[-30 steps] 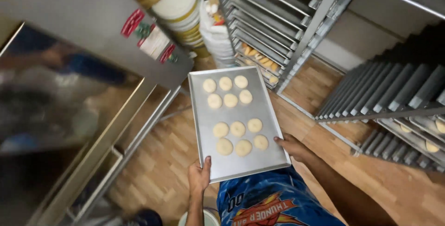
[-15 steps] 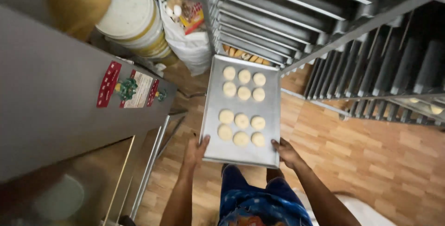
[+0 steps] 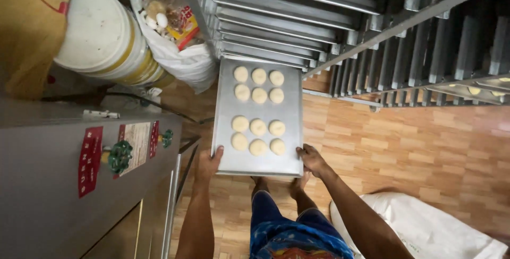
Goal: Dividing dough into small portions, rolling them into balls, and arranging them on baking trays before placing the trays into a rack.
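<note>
Item, in my hands: one flat metal baking tray (image 3: 259,113), rectangular, held level in front of me above the wood-patterned floor (image 3: 404,142). My left hand (image 3: 208,164) clamps the near left corner, thumb on top of the rim, fingers underneath. My right hand (image 3: 312,159) clamps the near right corner the same way. The far short edge of the tray sits at the mouth of the metal rack (image 3: 276,25), just at one of its lower runners; whether it touches I cannot tell.

Item, on the tray: twelve pale round dough pieces (image 3: 258,128), in two groups of six, each group two rows of three, with a bare strip of tray between the groups.

Item, rack: stacked tray slides, grey metal, several trays already shelved above. A second rack (image 3: 425,57) stands to the right, with a few pale dough rounds showing on a low tray.

Item, left side: a steel cabinet (image 3: 64,195) with red labels and a green valve knob (image 3: 120,156). Behind it, a white lidded bucket (image 3: 101,36) and a white plastic bag (image 3: 180,57) of packets.

Item, lower right: a white sack (image 3: 419,227) lying on the floor.

Item, below the tray: my bare feet and blue printed shorts (image 3: 292,235).
</note>
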